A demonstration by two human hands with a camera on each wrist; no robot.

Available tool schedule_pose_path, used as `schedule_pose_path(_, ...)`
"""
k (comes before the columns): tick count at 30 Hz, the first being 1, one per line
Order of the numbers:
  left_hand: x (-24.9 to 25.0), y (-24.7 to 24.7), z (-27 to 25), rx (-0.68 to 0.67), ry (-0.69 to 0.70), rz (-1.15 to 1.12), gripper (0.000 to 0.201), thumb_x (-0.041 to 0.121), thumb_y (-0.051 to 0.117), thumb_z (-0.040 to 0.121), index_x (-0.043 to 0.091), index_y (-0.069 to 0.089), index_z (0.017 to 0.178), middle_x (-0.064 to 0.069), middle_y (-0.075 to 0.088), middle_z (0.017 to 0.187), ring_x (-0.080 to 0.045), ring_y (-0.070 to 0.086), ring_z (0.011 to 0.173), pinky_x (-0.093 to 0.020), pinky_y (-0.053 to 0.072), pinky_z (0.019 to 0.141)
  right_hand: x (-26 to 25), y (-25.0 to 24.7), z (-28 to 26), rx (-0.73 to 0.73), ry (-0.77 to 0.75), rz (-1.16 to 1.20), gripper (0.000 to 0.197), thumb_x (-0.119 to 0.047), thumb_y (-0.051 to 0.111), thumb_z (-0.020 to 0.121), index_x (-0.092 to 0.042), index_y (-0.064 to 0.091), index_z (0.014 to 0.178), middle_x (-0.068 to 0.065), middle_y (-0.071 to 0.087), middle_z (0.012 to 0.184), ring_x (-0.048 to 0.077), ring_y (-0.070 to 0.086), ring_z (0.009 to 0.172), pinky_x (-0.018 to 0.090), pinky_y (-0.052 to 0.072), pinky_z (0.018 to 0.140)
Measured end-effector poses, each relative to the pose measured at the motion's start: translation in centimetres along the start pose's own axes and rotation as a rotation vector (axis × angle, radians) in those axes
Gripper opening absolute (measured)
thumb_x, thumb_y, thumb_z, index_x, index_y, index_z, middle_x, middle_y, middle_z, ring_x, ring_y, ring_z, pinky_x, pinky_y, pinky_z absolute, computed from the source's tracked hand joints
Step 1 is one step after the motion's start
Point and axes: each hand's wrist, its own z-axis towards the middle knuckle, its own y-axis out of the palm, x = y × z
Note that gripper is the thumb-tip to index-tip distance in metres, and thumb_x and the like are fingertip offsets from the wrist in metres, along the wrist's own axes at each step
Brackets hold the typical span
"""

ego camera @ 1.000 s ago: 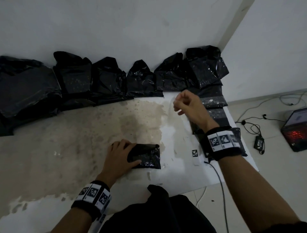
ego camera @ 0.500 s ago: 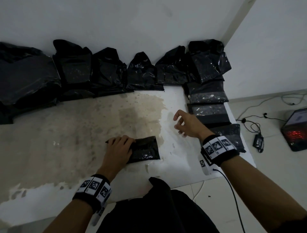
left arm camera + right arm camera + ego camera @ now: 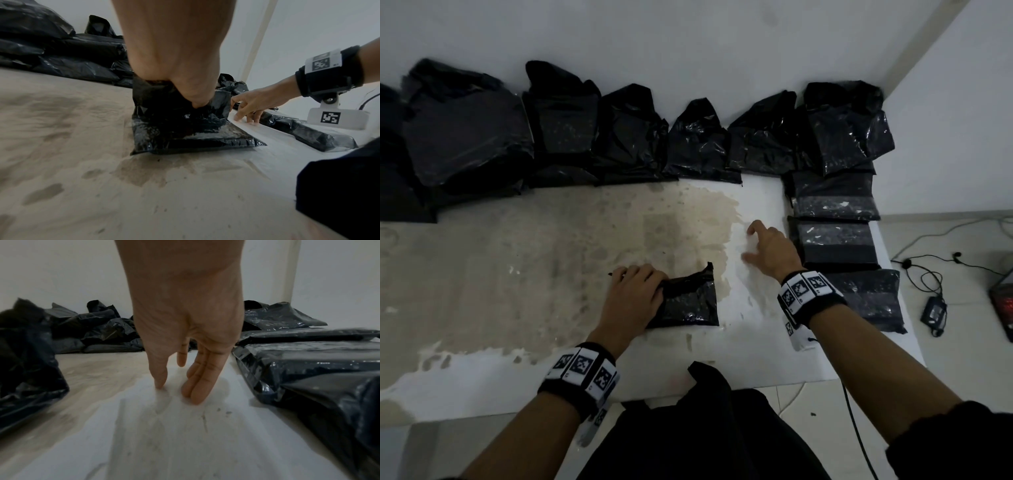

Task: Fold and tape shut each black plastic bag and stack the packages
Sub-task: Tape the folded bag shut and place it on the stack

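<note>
A small black plastic bag [image 3: 688, 301] [image 3: 180, 129] lies on the stained white table [image 3: 517, 274], near its front. My left hand [image 3: 650, 284] [image 3: 195, 100] grips the bag's folded-over top at its left side, fingers curled into the plastic; the bag's far right corner sticks up. My right hand [image 3: 751, 243] [image 3: 176, 386] [image 3: 244, 113] is open, thumb and straight fingertips touching the bare table to the right of the bag. Nothing shows between its fingers. Flat folded packages [image 3: 835, 240] [image 3: 308, 363] lie in a line right of that hand.
Several loose black bags [image 3: 698, 144] lean against the back wall, with bigger ones at the left [image 3: 465, 137]. A laptop [image 3: 1001, 301], a charger [image 3: 933, 311] and cables lie on the floor at the right. Black cloth [image 3: 705, 428] hangs at the table's front edge.
My right hand has come down from mid-air near the back-right packages to the table beside the bag. The left hand stayed on the bag, whose far right corner has lifted.
</note>
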Motion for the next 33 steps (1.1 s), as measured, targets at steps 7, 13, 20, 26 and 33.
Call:
schedule_pose_path(7, 0.0, -0.6, 0.4, 0.005, 0.014, -0.02, 0.026, 0.031, 0.041, 0.096, 0.023, 0.066, 0.102, 0.003, 0.061, 0.098, -0.023, 0.058, 0.086, -0.039, 0.04, 0.084, -2.5, -2.8, -2.9, 0.127, -0.157, 0.363, 0.02, -0.034, 0.064, 0.098, -0.02, 0.062, 0.113, 0.004, 0.063, 0.102, 0.017, 0.06, 0.085, 0.029, 0.044, 0.076)
schedule_pose_path(13, -0.7, -1.8, 1.3, -0.064, -0.033, -0.013, 0.024, 0.025, 0.078, 0.08, 0.024, 0.07, 0.103, 0.003, 0.068, 0.094, -0.026, 0.062, 0.083, -0.039, 0.03, 0.081, -6.9, 0.0, -6.1, -0.264, -0.368, 0.339, 0.073, -0.034, 0.079, 0.087, -0.035, 0.04, 0.149, 0.0, 0.046, 0.132, 0.017, 0.051, 0.114, 0.03, 0.045, 0.097)
schedule_pose_path(20, -5.8, -4.2, 2.7, -0.354, -0.315, -0.019, 0.026, 0.034, 0.065, 0.094, 0.024, 0.069, 0.118, -0.004, 0.07, 0.112, -0.031, 0.059, 0.11, -0.04, 0.03, 0.093, -6.5, 2.2, -3.6, -0.054, -0.222, 0.378, 0.015, -0.01, 0.071, 0.091, -0.02, 0.063, 0.099, 0.001, 0.064, 0.093, 0.024, 0.06, 0.089, 0.033, 0.047, 0.079)
schedule_pose_path(26, -8.4, -4.5, 2.0, -0.325, -0.376, -0.444, 0.008, 0.011, 0.073, 0.09, 0.007, 0.072, 0.098, -0.009, 0.069, 0.093, -0.03, 0.064, 0.09, -0.029, 0.04, 0.073, -5.1, 2.7, -2.6, 0.006, -0.108, 0.367, 0.012, -0.011, 0.072, 0.091, -0.009, 0.068, 0.103, 0.002, 0.063, 0.091, 0.022, 0.057, 0.088, 0.026, 0.038, 0.074)
schedule_pose_path(33, -7.6, -3.5, 0.7, -0.292, -0.599, -0.727, 0.027, 0.014, 0.071, 0.091, 0.011, 0.059, 0.114, -0.001, 0.064, 0.104, -0.023, 0.06, 0.098, -0.031, 0.046, 0.083, -5.7, 3.3, -3.4, -0.012, -0.008, 0.632, 0.018, -0.013, 0.073, 0.091, -0.014, 0.064, 0.106, 0.0, 0.062, 0.092, 0.016, 0.061, 0.072, 0.018, 0.046, 0.06)
